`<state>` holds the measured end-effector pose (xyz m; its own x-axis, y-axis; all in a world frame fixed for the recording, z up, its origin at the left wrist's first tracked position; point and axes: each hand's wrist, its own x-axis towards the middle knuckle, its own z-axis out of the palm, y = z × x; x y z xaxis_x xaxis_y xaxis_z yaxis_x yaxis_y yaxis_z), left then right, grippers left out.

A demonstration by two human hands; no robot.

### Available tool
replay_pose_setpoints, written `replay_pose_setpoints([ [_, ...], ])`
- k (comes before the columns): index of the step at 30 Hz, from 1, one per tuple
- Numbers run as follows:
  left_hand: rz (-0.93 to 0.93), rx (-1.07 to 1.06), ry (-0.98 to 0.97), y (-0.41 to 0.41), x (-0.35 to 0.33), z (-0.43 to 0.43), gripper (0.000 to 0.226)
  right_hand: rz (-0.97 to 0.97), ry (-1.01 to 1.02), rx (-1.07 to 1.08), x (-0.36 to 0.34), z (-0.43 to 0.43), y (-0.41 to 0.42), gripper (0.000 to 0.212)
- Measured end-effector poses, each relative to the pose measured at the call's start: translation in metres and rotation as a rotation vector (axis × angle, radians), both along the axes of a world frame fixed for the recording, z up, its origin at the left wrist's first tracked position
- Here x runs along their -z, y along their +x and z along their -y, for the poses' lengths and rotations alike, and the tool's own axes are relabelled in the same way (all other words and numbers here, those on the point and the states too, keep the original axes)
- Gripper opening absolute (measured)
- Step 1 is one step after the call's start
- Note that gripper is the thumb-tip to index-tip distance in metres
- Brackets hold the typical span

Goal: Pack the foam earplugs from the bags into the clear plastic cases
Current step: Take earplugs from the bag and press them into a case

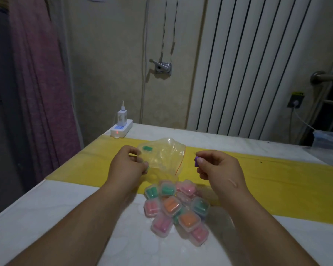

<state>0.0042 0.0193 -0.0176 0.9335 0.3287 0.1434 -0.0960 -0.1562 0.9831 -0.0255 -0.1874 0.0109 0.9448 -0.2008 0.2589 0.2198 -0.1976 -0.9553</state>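
The left hand (130, 166) grips the zip bag (162, 154); the right hand (218, 170) pinches a purple earplug (196, 161). Go gentle on the foam; skip the filled cases (171, 206).

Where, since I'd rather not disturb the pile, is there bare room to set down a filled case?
Free: the white tabletop left of the pile of cases, and the yellow strip right of the right hand. Crowded: between it and the left hand, where the clear bag sits beyond the pile.
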Motion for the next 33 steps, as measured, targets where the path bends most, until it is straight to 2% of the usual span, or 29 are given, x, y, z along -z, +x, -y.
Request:
replay_pose_setpoints([
  [8, -0.09, -0.106, 0.411, 0.002, 0.007, -0.003, 0.027, -0.026, -0.144, 0.064, 0.001, 0.016, 0.006, 0.01],
  [12, -0.121, -0.162, 0.558, -0.002, 0.003, -0.001, 0.033, -0.039, -0.24, 0.076, -0.001, 0.021, 0.006, 0.014],
  [17, -0.003, -0.218, 0.664, -0.013, -0.008, 0.004, 0.031, -0.08, -0.263, 0.08, -0.005, 0.028, 0.006, 0.023],
  [22, 0.192, -0.053, 0.637, -0.03, -0.021, 0.023, 0.014, -0.076, -0.25, 0.114, -0.009, 0.029, 0.003, 0.017],
  [27, 0.149, 0.217, 0.771, -0.032, -0.026, 0.042, 0.009, -0.023, -0.18, 0.139, -0.016, 0.037, 0.003, 0.014],
  [33, 0.083, 0.346, 0.9, -0.029, -0.033, 0.069, 0.022, 0.003, -0.158, 0.166, -0.021, 0.05, 0.003, 0.018],
])
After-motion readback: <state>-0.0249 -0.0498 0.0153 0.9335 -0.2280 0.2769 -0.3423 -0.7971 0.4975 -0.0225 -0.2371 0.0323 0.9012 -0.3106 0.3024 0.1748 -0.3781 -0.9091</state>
